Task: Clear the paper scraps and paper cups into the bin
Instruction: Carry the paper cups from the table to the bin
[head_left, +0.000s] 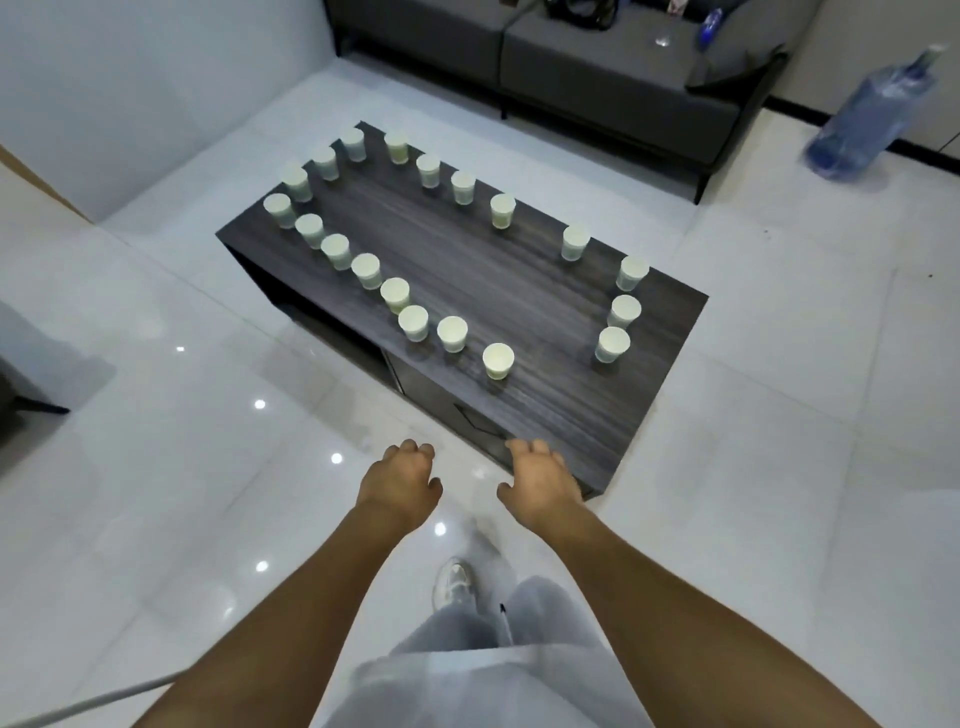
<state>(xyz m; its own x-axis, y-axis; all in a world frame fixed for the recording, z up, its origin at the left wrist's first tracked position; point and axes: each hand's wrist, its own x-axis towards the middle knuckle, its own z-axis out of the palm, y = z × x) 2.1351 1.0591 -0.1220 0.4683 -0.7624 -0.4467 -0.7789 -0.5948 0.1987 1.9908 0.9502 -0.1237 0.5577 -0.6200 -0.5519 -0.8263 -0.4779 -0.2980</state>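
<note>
Several white paper cups stand upright around the edges of a dark wood-grain coffee table (467, 270). The nearest cup (497, 360) sits by the table's front edge. Both my arms reach forward over the white floor in front of the table's near corner. My left hand (401, 484) hangs with loosely curled fingers and holds nothing. My right hand (540, 480) hovers at the table's near corner, fingers relaxed and empty. No bin and no paper scraps are in view.
A grey sofa (597, 78) stands behind the table with items on it. A large blue water bottle (867, 119) stands on the floor at the far right. White glossy tiles surround the table. My legs and one shoe (456, 582) show below.
</note>
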